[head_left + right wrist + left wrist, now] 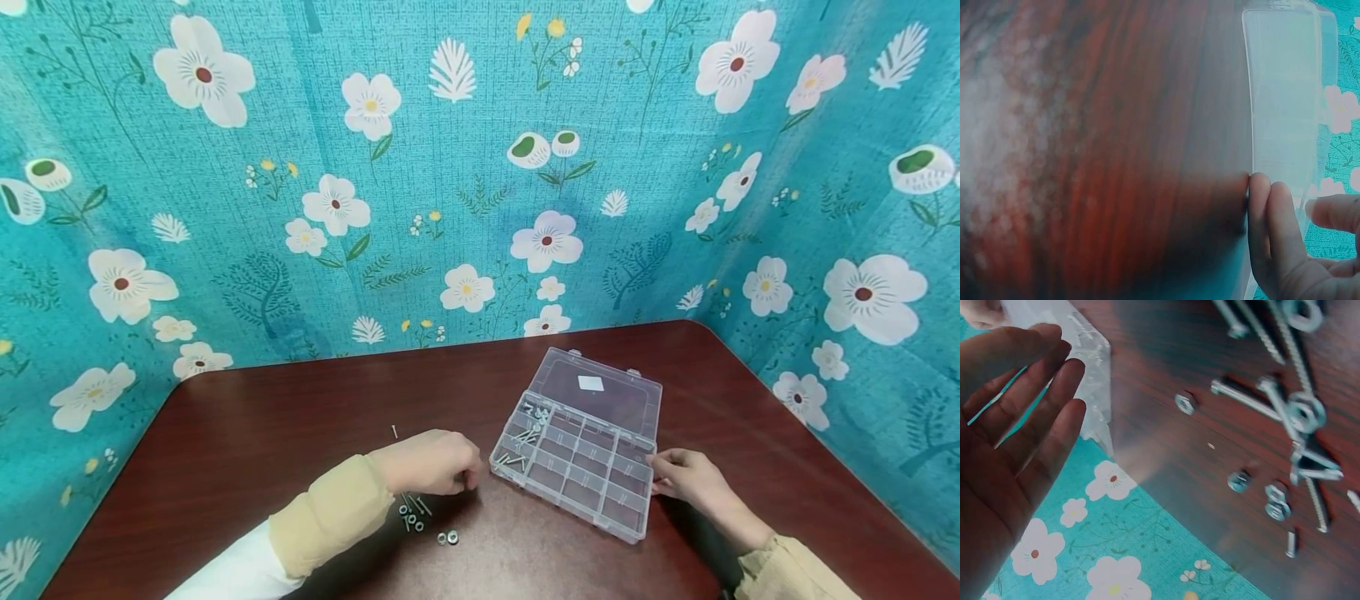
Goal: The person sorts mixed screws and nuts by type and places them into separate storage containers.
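Observation:
A clear plastic compartment box (588,487) stands on the table with its lid folded back. My right hand (693,483) holds its right side, fingers (1279,219) along the outer wall and thumb over the edge. Bolts and nuts lie in the left compartments; the other compartments show bare. My left hand (438,462) is just left of the box, its fingers loosely bent with nothing seen between them in the left wrist view. Under and in front of it are loose screws (1247,400), hex nuts (1185,403) and washers.
The dark red-brown wooden table (285,433) has rounded far corners. A teal flowered cloth (420,208) hangs behind it and along both sides. One lone screw (394,432) lies beyond the left forearm. Two nuts (447,538) sit nearer the front.

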Demonstrator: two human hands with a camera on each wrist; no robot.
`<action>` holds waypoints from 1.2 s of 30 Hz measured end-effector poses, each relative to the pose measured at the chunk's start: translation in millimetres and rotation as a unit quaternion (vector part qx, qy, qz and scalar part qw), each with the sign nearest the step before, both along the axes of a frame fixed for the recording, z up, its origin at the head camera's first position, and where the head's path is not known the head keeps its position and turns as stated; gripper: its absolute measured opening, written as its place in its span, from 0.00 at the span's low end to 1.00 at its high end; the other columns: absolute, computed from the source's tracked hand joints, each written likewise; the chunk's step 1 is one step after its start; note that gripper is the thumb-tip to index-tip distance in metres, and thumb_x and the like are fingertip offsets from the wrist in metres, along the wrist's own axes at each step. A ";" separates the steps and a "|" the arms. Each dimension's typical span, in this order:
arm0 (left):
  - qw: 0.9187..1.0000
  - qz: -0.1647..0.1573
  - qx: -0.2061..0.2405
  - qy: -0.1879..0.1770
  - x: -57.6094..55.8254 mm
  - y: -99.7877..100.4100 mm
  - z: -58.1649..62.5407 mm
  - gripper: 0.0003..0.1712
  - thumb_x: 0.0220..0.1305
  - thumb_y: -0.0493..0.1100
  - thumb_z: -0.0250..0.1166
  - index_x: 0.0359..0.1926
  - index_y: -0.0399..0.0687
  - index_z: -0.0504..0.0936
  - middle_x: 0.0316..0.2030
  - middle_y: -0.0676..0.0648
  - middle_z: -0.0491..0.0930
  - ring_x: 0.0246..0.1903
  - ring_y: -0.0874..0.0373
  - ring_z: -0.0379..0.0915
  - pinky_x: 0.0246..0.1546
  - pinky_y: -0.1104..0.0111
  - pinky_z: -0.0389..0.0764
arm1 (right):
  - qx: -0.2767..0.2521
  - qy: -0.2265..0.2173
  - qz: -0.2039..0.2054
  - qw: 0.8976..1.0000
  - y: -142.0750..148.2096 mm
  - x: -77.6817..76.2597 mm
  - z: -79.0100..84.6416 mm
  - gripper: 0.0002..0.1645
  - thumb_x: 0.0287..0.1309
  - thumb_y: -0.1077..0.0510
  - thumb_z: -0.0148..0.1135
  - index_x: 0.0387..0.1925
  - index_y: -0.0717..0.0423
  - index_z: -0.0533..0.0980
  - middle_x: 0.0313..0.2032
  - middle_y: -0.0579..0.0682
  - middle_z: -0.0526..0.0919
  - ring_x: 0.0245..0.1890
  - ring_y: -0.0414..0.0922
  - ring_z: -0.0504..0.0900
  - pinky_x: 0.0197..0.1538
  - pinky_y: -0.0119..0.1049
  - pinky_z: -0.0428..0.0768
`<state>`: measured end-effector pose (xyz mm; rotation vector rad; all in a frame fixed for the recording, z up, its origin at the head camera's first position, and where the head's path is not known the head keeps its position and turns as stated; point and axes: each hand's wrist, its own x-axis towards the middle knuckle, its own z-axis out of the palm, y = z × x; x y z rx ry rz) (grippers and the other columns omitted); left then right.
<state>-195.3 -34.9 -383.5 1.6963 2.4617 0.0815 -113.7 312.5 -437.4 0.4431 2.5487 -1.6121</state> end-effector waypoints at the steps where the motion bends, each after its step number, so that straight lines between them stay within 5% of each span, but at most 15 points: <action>1: 1.000 -0.003 -0.006 0.009 -0.4 -2.2 -1.6 0.09 0.49 0.34 0.66 0.26 0.55 0.82 0.23 0.62 0.75 0.24 0.70 0.67 0.28 0.80 0.70 | 0.000 0.000 0.000 1.000 0.1 -0.1 -0.2 0.23 0.62 0.61 0.49 0.42 0.85 0.66 0.28 0.55 0.78 0.25 0.40 0.78 0.31 0.33 0.79; 12: 0.999 0.010 -0.037 0.011 0.0 -21.3 -17.7 0.11 0.45 0.32 0.67 0.21 0.57 0.81 0.20 0.63 0.73 0.21 0.71 0.64 0.23 0.79 0.68 | 0.003 0.003 0.001 1.000 0.2 -0.6 -0.6 0.23 0.61 0.61 0.49 0.42 0.85 0.66 0.28 0.55 0.78 0.25 0.40 0.78 0.31 0.32 0.79; 22: 0.998 0.022 -0.064 0.002 2.6 -29.3 -18.9 0.10 0.44 0.33 0.69 0.21 0.56 0.82 0.21 0.62 0.74 0.21 0.71 0.66 0.23 0.79 0.69 | 0.002 0.000 -0.001 1.000 -0.2 -0.3 0.4 0.23 0.61 0.61 0.49 0.42 0.85 0.66 0.27 0.54 0.78 0.24 0.40 0.78 0.31 0.33 0.79; 36: 0.999 0.019 -0.031 -0.010 1.9 -22.6 -30.5 0.15 0.34 0.29 0.64 0.14 0.55 0.70 0.14 0.62 0.63 0.16 0.70 0.57 0.17 0.80 0.59 | 0.008 -0.006 -0.008 1.000 -0.5 -1.0 -0.1 0.23 0.62 0.60 0.50 0.43 0.84 0.66 0.30 0.57 0.77 0.26 0.41 0.78 0.32 0.34 0.80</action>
